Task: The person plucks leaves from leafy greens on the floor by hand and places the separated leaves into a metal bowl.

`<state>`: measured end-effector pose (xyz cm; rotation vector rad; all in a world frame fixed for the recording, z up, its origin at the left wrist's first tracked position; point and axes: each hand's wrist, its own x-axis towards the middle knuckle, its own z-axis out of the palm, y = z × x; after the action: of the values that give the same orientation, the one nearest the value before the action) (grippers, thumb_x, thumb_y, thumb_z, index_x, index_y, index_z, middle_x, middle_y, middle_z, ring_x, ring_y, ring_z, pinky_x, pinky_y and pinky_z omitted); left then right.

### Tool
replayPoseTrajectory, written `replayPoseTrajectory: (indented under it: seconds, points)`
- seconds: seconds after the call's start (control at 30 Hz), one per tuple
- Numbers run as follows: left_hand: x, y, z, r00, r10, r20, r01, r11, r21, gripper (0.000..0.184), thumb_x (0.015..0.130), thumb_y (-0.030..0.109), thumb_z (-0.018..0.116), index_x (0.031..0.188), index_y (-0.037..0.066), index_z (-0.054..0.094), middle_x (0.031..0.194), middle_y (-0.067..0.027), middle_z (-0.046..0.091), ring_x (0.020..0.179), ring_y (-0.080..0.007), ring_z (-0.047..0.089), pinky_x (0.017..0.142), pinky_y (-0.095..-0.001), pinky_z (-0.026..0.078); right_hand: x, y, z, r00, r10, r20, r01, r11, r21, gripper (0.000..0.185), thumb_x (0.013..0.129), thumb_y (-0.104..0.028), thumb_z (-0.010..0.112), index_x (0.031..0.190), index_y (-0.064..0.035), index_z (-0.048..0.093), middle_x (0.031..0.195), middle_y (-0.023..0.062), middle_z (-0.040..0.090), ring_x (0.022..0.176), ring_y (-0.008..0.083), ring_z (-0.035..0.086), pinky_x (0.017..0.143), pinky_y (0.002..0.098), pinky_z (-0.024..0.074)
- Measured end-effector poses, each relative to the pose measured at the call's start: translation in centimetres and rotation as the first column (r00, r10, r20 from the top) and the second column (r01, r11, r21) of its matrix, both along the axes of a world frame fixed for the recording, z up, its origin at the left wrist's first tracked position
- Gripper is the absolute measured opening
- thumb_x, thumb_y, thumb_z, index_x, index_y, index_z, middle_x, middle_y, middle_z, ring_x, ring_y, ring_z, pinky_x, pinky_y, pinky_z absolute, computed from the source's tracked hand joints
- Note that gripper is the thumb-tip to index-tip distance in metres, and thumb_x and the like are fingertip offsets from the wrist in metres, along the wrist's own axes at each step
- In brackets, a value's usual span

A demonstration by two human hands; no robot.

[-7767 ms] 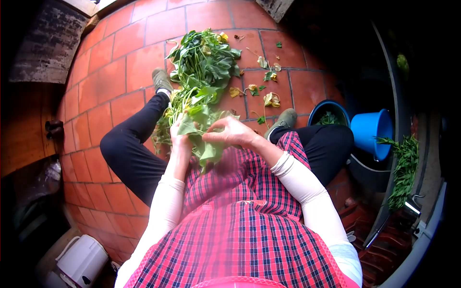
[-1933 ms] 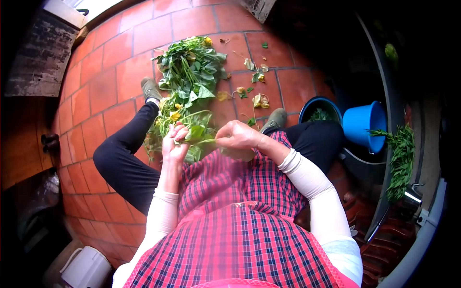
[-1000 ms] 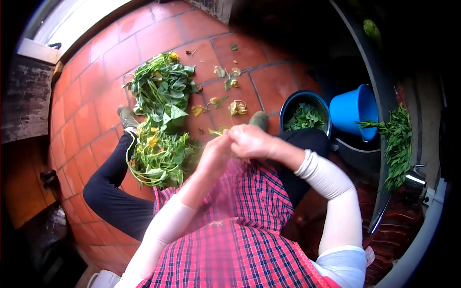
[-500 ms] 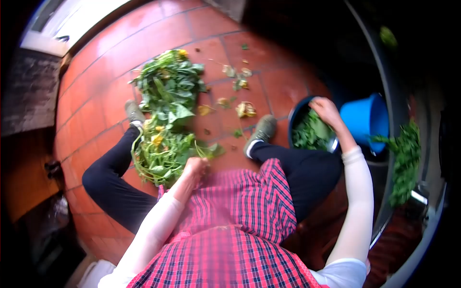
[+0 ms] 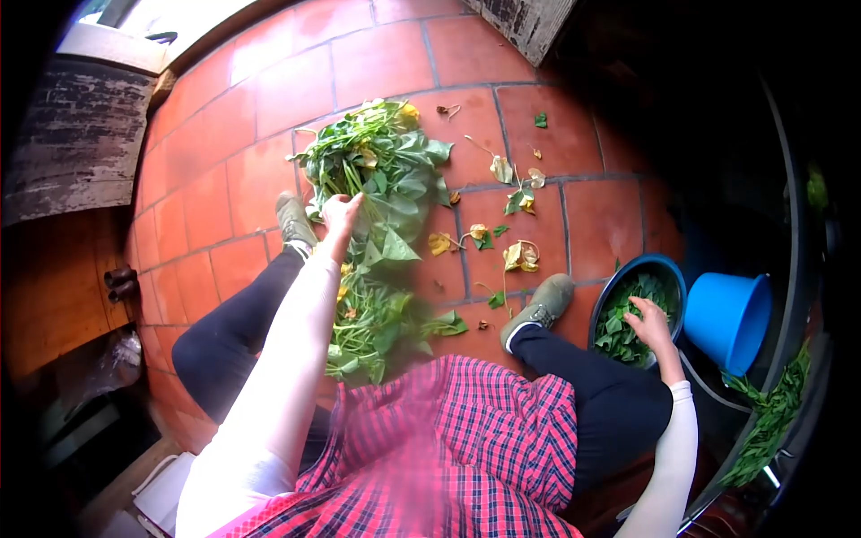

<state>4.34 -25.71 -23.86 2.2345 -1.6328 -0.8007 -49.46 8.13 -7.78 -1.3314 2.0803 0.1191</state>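
Observation:
A long heap of leafy greens (image 5: 395, 193), with pale stems and a few yellowed leaves, lies on the floor between my legs. My left hand (image 5: 341, 215) is at the upper part of the heap, its fingers closed around some stems. To the right, a dark blue basin (image 5: 679, 296) holds loose picked green leaves (image 5: 619, 336). Just over these leaves is my right hand (image 5: 653, 325), fingers bent and apart, with nothing visible in it.
Yellowed leaf scraps (image 5: 522, 256) are scattered on the red tile floor (image 5: 377, 58). A bright blue bucket (image 5: 731, 318) stands beside the basin. Another bunch of greens (image 5: 771, 421) lies at the far right. My shoes (image 5: 547, 303) flank the heap.
My left hand has moved from near my lap up to the upper heap and closed on stems. My right hand has come down from the basin's far rim, fingers now apart. The view has shifted.

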Motion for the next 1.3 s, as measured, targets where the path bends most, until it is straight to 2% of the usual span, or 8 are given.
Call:
replayPoseTrajectory:
  seconds: [0.13, 0.27, 0.37, 0.4, 0.47, 0.53, 0.83, 1.3]
  points:
    - [-0.4, -1.0, -1.1, 0.828, 0.145, -0.542, 0.002, 0.965, 0.261, 0.026, 0.072, 0.029, 0.069, 0.071, 0.004, 0.062, 0.068, -0.0061, 0.061, 0.06, -0.0147, 0.057, 0.055, -0.0271, 0.045, 3.3, -4.2, 4.8, 0.992, 0.1, 0.078, -0.103, 0.994, 0.039, 0.038, 0.077, -0.022, 0.062, 0.11, -0.0038, 0.057, 0.105, 0.0167, 0.059, 0.098, 0.0331, 0.055, 0.085, 0.0388, 0.0427]
    - [-3.3, -0.4, 14.2, 0.165, 0.209, -0.964, 0.06, 0.973, 0.222, 0.01, 0.082, 0.014, 0.06, 0.08, 0.007, 0.055, 0.07, -0.0008, 0.055, 0.055, -0.0071, 0.049, 0.047, -0.0204, 0.038, 5.4, -8.2, 7.8, 0.983, 0.126, 0.133, -0.115, 0.989, -0.092, 0.034, 0.079, -0.019, 0.06, 0.108, -0.0009, 0.058, 0.101, 0.0177, 0.06, 0.096, 0.0318, 0.056, 0.082, 0.0364, 0.0445]
    - [-4.7, 6.4, 23.7, 0.227, 0.122, -0.966, -0.025, 0.993, 0.119, 0.008, 0.086, 0.013, 0.054, 0.08, 0.008, 0.056, 0.065, 0.0002, 0.051, 0.059, -0.009, 0.051, 0.055, -0.0226, 0.045, 8.7, -11.6, 9.8, 0.932, 0.244, 0.267, -0.154, 0.936, -0.316, 0.029, 0.083, -0.015, 0.059, 0.106, 0.0014, 0.058, 0.095, 0.0148, 0.062, 0.085, 0.022, 0.061, 0.074, 0.0297, 0.0467]
    - [-4.4, 8.5, 19.7, 0.011, 0.34, -0.94, -0.083, 0.937, 0.338, 0.007, 0.084, 0.012, 0.058, 0.079, 0.008, 0.055, 0.064, 0.0, 0.05, 0.059, -0.0097, 0.051, 0.055, -0.0217, 0.044, 10.5, -12.7, 10.9, 0.921, 0.238, 0.307, -0.132, 0.935, -0.33, 0.028, 0.083, -0.014, 0.059, 0.106, 0.0008, 0.058, 0.096, 0.015, 0.062, 0.086, 0.0221, 0.061, 0.074, 0.03, 0.0469]
    - [-2.1, 11.1, 12.2, 0.335, 0.329, -0.883, 0.264, 0.867, 0.423, 0.01, 0.082, 0.011, 0.061, 0.076, 0.01, 0.053, 0.063, 0.0029, 0.049, 0.056, -0.0066, 0.047, 0.053, -0.0192, 0.041, 13.4, -14.0, 12.6, 0.881, 0.34, 0.328, -0.203, 0.899, -0.387, 0.026, 0.083, -0.011, 0.058, 0.106, 0.0001, 0.059, 0.096, 0.014, 0.062, 0.086, 0.0218, 0.061, 0.075, 0.0284, 0.0464]
    - [-2.8, 13.4, 16.5, 0.021, 0.441, -0.897, 0.231, 0.871, 0.434, 0.014, 0.081, 0.008, 0.063, 0.073, 0.012, 0.052, 0.064, 0.0064, 0.047, 0.054, -0.0031, 0.043, 0.052, -0.0171, 0.038, 16.3, -14.1, 14.7, 0.85, 0.451, 0.273, -0.275, 0.821, -0.5, 0.023, 0.083, -0.01, 0.057, 0.103, 0.0001, 0.06, 0.092, 0.0118, 0.063, 0.083, 0.02, 0.061, 0.074, 0.0269, 0.0465]
    - [-0.7, 21.6, 19.0, -0.416, 0.484, -0.77, 0.264, 0.874, 0.407, 0.016, 0.08, -0.003, 0.056, 0.08, 0.009, 0.046, 0.073, 0.0023, 0.049, 0.059, -0.0058, 0.044, 0.049, -0.0188, 0.033, 28.1, -10.8, 13.4, 0.558, 0.219, 0.8, 0.146, 0.923, -0.355, 0.014, 0.084, -0.012, 0.059, 0.089, -0.0011, 0.065, 0.07, -0.0048, 0.057, 0.063, 0.0008, 0.048, 0.056, 0.0177, 0.039]
    - [-0.5, 22.2, 16.5, -0.277, 0.615, -0.738, 0.243, 0.788, 0.566, 0.02, 0.079, 0.0, 0.058, 0.095, 0.009, 0.049, 0.067, 0.0033, 0.045, 0.051, -0.0054, 0.037, 0.042, -0.0168, 0.028, 32.3, -9.9, 6.6, 0.752, 0.21, 0.624, -0.073, 0.969, -0.237, 0.026, 0.073, -0.024, 0.062, 0.086, -0.0024, 0.067, 0.075, 0.0101, 0.066, 0.07, 0.014, 0.062, 0.067, 0.0275, 0.0477]
